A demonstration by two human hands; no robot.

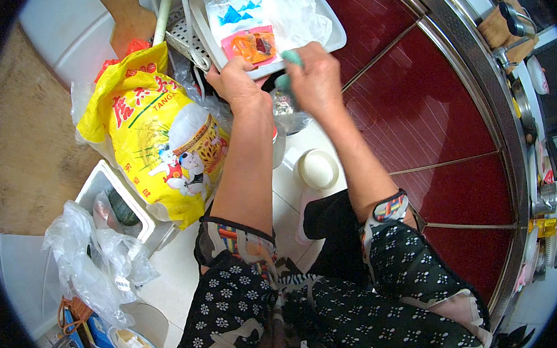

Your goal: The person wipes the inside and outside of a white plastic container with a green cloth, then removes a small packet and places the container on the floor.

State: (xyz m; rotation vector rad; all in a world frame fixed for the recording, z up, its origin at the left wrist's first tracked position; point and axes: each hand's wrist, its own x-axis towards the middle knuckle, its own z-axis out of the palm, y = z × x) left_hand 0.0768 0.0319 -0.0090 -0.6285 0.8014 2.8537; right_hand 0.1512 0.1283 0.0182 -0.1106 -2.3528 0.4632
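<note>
My left hand (242, 81) grips the near edge of a white plastic tray (336, 22) at the top of the view. In my right hand (317, 75) is a green cloth (291, 59), pressed at or close to the tray's near right corner; the hand is slightly blurred. On the tray lie a white packet with blue mountain shapes (236, 13), an orange and pink food packet (251, 47) and a crumpled white plastic bag (297, 13). Below the tray, partly hidden by my hands, a clear container (284, 104) holds small pale pieces.
A large yellow printed sack (158, 139) stands at left, beside a white bin (145, 228) holding a dark green vegetable (123, 208). Plastic bags (83, 253) and a waste bin (146, 331) are lower left. Dark red cabinet doors (414, 85) line the right. A cream bowl (318, 168) sits below my hands.
</note>
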